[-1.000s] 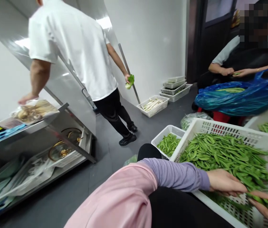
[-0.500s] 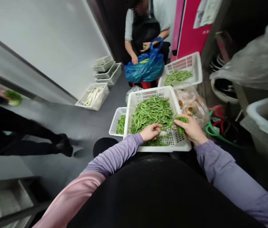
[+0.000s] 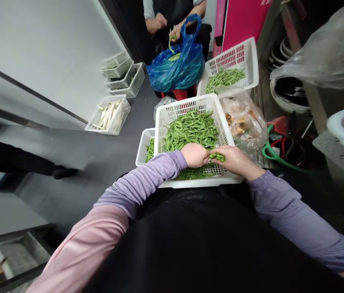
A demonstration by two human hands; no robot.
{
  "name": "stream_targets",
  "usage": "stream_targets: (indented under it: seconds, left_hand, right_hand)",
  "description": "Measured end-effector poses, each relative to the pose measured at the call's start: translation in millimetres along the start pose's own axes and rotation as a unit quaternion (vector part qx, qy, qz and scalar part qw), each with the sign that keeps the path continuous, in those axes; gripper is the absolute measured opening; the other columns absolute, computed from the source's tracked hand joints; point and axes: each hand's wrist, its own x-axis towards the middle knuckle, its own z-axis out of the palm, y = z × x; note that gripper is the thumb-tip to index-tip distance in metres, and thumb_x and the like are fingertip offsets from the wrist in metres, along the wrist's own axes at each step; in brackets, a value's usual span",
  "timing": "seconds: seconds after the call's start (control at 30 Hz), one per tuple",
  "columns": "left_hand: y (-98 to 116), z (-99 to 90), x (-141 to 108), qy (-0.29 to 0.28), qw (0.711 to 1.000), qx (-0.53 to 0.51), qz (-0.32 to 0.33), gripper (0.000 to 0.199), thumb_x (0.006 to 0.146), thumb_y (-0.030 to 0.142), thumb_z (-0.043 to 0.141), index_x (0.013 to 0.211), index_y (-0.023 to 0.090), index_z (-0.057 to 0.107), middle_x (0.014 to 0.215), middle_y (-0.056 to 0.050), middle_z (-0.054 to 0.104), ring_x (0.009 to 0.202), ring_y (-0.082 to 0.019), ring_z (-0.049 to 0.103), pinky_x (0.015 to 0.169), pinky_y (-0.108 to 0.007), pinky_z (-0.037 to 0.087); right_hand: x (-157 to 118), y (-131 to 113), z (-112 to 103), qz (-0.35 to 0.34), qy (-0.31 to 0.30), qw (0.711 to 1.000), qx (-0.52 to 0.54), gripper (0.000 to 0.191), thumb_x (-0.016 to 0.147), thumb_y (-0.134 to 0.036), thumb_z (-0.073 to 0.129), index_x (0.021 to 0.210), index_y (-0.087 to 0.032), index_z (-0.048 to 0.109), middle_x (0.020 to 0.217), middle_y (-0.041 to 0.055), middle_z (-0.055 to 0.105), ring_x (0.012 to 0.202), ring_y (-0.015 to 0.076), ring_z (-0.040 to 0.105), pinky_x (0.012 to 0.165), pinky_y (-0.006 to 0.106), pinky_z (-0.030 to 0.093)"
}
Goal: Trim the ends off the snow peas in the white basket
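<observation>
A white slotted basket (image 3: pixel 225 122) in front of my lap holds a heap of green pea pods (image 3: pixel 192 129), with small green trimmings (image 3: pixel 194 173) at its near end. My right hand (image 3: pixel 234 159) is closed around a small bunch of pea pods (image 3: pixel 217 156) over the near right part of the basket. Right against its fingertips, my left hand (image 3: pixel 194 155) is closed with its back to me. Its fingertips are mostly hidden, so what they pinch cannot be made out.
A smaller white basket (image 3: pixel 141 152) with pods sits at the left. Beyond are a blue plastic bag (image 3: pixel 176 73), a co-worker's hands (image 3: pixel 175 31) with a green bean, and a basket of beans (image 3: pixel 249 61). A clear bag of scraps (image 3: pixel 245 122) and scissors (image 3: pixel 271 150) lie right.
My left hand has moved right, and my right hand left, so their fingertips now meet. The co-worker's hands have risen from the blue bag. A person at the left has moved further out of view.
</observation>
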Motion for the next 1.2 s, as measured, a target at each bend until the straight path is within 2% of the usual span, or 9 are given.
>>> stream_targets:
  seconds: [0.2,0.3,0.4,0.47,0.63,0.73,0.87,1.07,1.2]
  left_hand:
    - [-11,19.1,17,0.118,0.940,-0.321,0.010,0.040,0.088,0.029,0.024,0.076,0.011,0.057,0.057,0.000,0.054,0.046,-0.007,0.045,0.052,-0.019,0.039]
    - [-17,50.7,28,0.073,0.923,-0.378,-0.007,0.045,0.090,0.030,0.016,0.090,0.011,0.057,0.064,-0.001,0.057,0.047,-0.006,0.047,0.051,-0.019,0.040]
    - [-23,91.8,30,-0.042,0.961,-0.272,-0.032,0.025,0.080,0.025,0.042,0.084,0.012,0.062,0.075,-0.006,0.061,0.066,-0.012,0.055,0.063,-0.024,0.043]
    - [-24,116.2,29,-0.061,0.984,-0.166,-0.015,0.023,0.070,0.019,0.053,0.090,0.013,0.064,0.096,-0.011,0.059,0.088,-0.020,0.054,0.072,-0.029,0.043]
    - [-17,145.9,41,-0.098,0.994,0.023,0.045,0.028,0.076,0.019,0.048,0.100,0.015,0.062,0.102,-0.012,0.057,0.099,-0.024,0.051,0.081,-0.035,0.040]
    - [-13,145.7,52,-0.132,0.991,0.017,0.014,0.024,0.078,0.017,0.046,0.093,0.014,0.063,0.097,-0.012,0.060,0.092,-0.022,0.055,0.079,-0.032,0.041]
    - [-24,130.4,45,-0.066,0.992,-0.096,-0.053,0.020,0.076,0.026,0.051,0.086,0.017,0.065,0.092,-0.007,0.063,0.083,-0.016,0.057,0.073,-0.025,0.042]
    - [-34,106.9,14,-0.030,0.978,-0.125,-0.163,0.029,0.080,0.036,0.045,0.083,0.016,0.066,0.080,-0.006,0.064,0.076,-0.015,0.058,0.069,-0.024,0.043]
    - [-23,114.7,23,-0.010,0.993,-0.016,-0.113,0.026,0.081,0.025,0.043,0.089,0.012,0.063,0.093,-0.013,0.059,0.084,-0.020,0.058,0.072,-0.029,0.044]
  right_hand:
    - [6,3,3,0.158,0.085,0.956,0.231,0.018,0.063,-0.031,0.065,0.076,-0.018,0.065,0.074,0.0018,0.066,0.068,0.0170,0.058,0.068,0.032,0.045]
    - [13,4,0,0.234,0.221,0.854,0.408,0.019,0.057,-0.029,0.069,0.071,-0.018,0.061,0.068,-0.0013,0.062,0.059,0.0127,0.055,0.060,0.029,0.046]
    - [19,12,-15,0.248,0.383,0.722,0.521,0.016,0.056,-0.025,0.067,0.066,-0.018,0.056,0.064,-0.0031,0.058,0.052,0.0103,0.052,0.050,0.027,0.046]
    - [20,17,-26,0.233,0.435,0.675,0.549,0.015,0.057,-0.024,0.064,0.067,-0.018,0.054,0.066,-0.0022,0.058,0.052,0.0108,0.053,0.048,0.027,0.046]
    - [18,21,-28,0.286,0.329,0.698,0.569,0.027,0.054,-0.019,0.066,0.079,-0.018,0.056,0.066,-0.0028,0.058,0.049,0.0111,0.053,0.046,0.028,0.049]
    - [16,30,-18,0.315,0.269,0.731,0.542,0.024,0.057,-0.023,0.067,0.077,-0.021,0.055,0.058,-0.0039,0.054,0.049,0.0133,0.054,0.049,0.031,0.051]
    - [13,42,-8,0.326,0.221,0.761,0.515,0.023,0.056,-0.026,0.069,0.071,-0.022,0.052,0.054,-0.0034,0.052,0.048,0.0155,0.054,0.046,0.033,0.050]
    - [15,25,-1,0.352,0.190,0.747,0.530,0.031,0.047,-0.028,0.077,0.065,-0.018,0.054,0.051,-0.0039,0.053,0.042,0.0109,0.049,0.040,0.027,0.045]
    - [17,13,0,0.348,0.222,0.739,0.532,0.034,0.043,-0.029,0.078,0.063,-0.018,0.054,0.047,-0.0057,0.051,0.040,0.0092,0.047,0.040,0.024,0.043]
